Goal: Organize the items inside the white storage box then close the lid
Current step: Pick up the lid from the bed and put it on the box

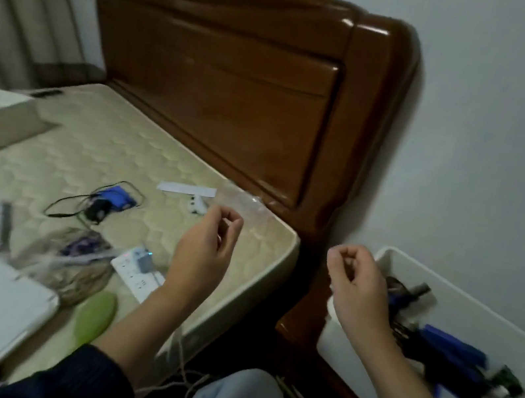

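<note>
While both hands, left hand and right hand, hover with fingers curled, pinching what looks like a thin clear film, the open white plastic storage box sits beside the mattress corner, cables inside.

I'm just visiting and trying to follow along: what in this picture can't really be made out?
- Head view: whether the left hand or right hand pinches anything; the curled fingers hide it.
- The white storage box: cut off by the right and bottom edges; the right arm covers part of its cables.
- Its lid: not identifiable.
- Items at the left of the mattress: motion-blurred.
</note>
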Demonstrator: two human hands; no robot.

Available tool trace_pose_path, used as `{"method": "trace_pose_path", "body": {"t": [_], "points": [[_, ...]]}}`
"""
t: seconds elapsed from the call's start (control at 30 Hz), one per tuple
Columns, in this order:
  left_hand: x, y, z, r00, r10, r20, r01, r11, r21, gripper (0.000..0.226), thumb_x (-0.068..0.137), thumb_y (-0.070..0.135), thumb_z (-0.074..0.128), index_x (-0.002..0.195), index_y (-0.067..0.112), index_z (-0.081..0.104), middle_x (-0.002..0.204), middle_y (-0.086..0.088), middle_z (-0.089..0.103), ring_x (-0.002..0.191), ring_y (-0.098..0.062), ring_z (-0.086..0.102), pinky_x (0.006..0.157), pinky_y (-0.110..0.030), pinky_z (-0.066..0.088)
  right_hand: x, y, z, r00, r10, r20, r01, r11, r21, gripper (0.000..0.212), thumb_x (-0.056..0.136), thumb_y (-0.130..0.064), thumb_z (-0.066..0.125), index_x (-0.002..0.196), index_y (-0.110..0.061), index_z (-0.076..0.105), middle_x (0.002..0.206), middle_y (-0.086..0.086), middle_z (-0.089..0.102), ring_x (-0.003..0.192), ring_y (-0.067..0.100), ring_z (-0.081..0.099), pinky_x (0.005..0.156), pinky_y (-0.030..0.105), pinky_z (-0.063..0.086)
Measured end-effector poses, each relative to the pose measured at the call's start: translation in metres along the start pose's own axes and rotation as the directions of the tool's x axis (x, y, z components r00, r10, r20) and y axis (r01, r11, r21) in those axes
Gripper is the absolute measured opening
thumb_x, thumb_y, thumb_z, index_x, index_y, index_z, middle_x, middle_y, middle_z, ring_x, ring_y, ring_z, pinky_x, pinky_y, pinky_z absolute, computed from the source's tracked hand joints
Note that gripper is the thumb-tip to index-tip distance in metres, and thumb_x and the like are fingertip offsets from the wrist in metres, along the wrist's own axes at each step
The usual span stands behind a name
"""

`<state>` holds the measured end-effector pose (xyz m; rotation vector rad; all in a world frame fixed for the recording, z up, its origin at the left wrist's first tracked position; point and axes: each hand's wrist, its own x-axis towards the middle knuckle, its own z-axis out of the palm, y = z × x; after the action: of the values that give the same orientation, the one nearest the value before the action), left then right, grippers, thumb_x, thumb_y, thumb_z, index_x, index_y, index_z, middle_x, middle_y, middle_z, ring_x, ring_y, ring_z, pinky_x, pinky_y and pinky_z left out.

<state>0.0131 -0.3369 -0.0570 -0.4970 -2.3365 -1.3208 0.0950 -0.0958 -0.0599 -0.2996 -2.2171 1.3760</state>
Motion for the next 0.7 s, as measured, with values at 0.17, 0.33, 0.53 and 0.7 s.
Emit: {"method": "trace_pose_path", "body": {"t": [0.17, 0.33, 0.53, 0.7], "points": [[-0.018, -0.044, -0.094, 0.974, -0.132, -0.183, 0.161, 0.974, 0.157, 0.009, 0.106, 0.033, 0.056, 0.106, 0.04, 0.05, 0.075, 0.012, 0.059, 0.067, -0.009, 0.058, 0.054, -0.027, 0.04, -0.002, -0.043, 0.093, 0.975, -0.082, 0.206, 0.081, 0.997, 0.014, 0.005, 0.103, -0.033, 0.064, 0.101, -0.028, 0.064, 0.088, -0.01, 0.067, 0.082, -0.001, 0.064, 0.066, 0.014, 0.047], [-0.049, -0.113, -0.171, 0.876, -0.371, -0.307, 0.453, 0.852, 0.261, 0.023, 0.099, 0.019, 0.062, 0.114, 0.033, 0.053, 0.092, 0.018, 0.06, 0.084, -0.007, 0.064, 0.066, -0.03, 0.04, -0.02, -0.074, 0.19, 0.914, -0.124, 0.386, 0.104, 0.992, 0.073, 0.005, 0.103, -0.032, 0.064, 0.098, -0.033, 0.062, 0.09, -0.01, 0.067, 0.081, 0.001, 0.063, 0.062, 0.01, 0.047], [-0.11, -0.2, -0.218, 0.674, -0.717, -0.18, 0.676, 0.5, 0.541, 0.066, 0.095, 0.034, 0.069, 0.151, 0.014, 0.041, 0.146, -0.012, 0.046, 0.133, -0.034, 0.05, 0.104, -0.046, 0.048, -0.057, -0.082, 0.284, 0.8, -0.1, 0.591, 0.082, 0.995, 0.057, 0.007, 0.101, -0.031, 0.064, 0.101, -0.036, 0.059, 0.093, -0.01, 0.067, 0.076, -0.001, 0.063, 0.063, 0.015, 0.046], [-0.154, -0.254, -0.214, 0.512, -0.851, -0.117, 0.634, 0.282, 0.721, 0.051, 0.101, 0.021, 0.057, 0.149, 0.017, 0.038, 0.15, -0.01, 0.042, 0.135, -0.034, 0.045, 0.106, -0.046, 0.044, -0.089, -0.085, 0.325, 0.662, -0.068, 0.746, 0.144, 0.989, -0.037, 0.019, 0.1, -0.027, 0.064, 0.117, -0.032, 0.055, 0.103, -0.009, 0.063, 0.076, 0.007, 0.062, 0.073, 0.025, 0.052]]}}
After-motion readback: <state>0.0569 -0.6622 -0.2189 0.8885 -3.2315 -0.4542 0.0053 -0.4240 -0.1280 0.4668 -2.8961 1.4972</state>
